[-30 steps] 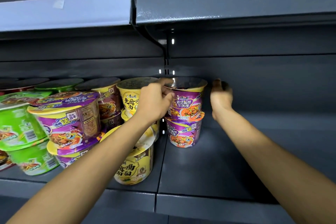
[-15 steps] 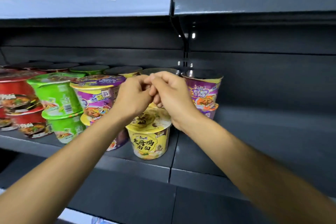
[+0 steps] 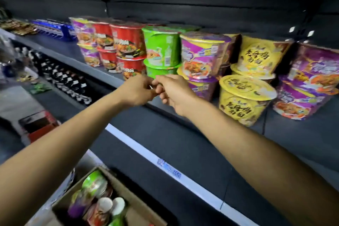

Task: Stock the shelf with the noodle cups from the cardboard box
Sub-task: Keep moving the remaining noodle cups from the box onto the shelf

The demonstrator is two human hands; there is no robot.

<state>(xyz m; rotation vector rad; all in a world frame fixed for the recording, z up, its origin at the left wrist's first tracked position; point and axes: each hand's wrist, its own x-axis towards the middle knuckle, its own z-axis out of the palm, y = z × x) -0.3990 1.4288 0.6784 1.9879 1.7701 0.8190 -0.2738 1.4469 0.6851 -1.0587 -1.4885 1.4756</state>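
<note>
While both arms reach forward, the left hand (image 3: 136, 91) and right hand (image 3: 174, 92) meet in front of the shelf (image 3: 165, 134), their curled fingers (image 3: 158, 86) touching each other. Something small and pale shows between the fingertips, too blurred to name, so I cannot tell whether either hand pinches a thing or is merely closed. Just beyond the fingers stand the green cups (image 3: 161, 47), two high, at the shelf's front edge. Left of the fingers and farther back are the red cups (image 3: 127, 42), also two high, and beyond those a purple stack (image 3: 83, 33) at the far left end of the row. Right of the fingers stands another two-high stack of purple cups (image 3: 201, 55), the lower one partly behind the right hand. Farther right is a yellow cup (image 3: 244, 101) near the shelf front, with a yellow stack (image 3: 258, 57) behind it, and at the far right edge more purple cups (image 3: 311, 71) stacked in twos. Below the left forearm, well under the fingers, sits the box (image 3: 128, 200), open, with noodle cups (image 3: 94, 183) of green, purple and red lying inside. Far left of the fingers, a lower shelf carries dark bottles (image 3: 60, 77), and blue packets (image 3: 53, 27) lie at the far end of the upper shelf.
</note>
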